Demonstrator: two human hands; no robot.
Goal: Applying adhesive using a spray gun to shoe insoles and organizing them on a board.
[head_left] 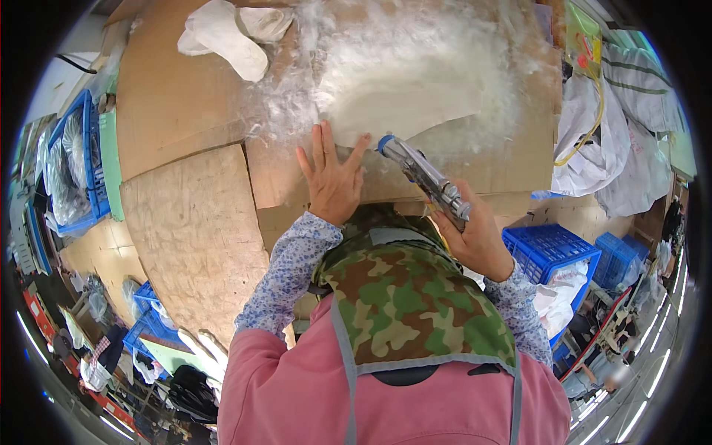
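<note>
A flat, cream-coloured sheet piece [404,111] lies on the cardboard-covered table [512,174], amid a wide white, fibrous residue. My left hand [334,178] is flat with its fingers spread, and its fingertips touch the near left edge of that piece. In my right hand [475,233] I grip a silver spray gun [430,178] with a blue ring near its tip. The tip points up and left, just right of my left index finger, close to the sheet's near edge. My fingers partly cover the gun's handle.
White sock-shaped fabric pieces [230,41] lie at the far left of the table. Brown boards [193,230] cover its near left. Blue crates [552,248] stand at right and left, some holding plastic bags. A yellow hose [593,133] hangs beside white sacks [593,159] at right.
</note>
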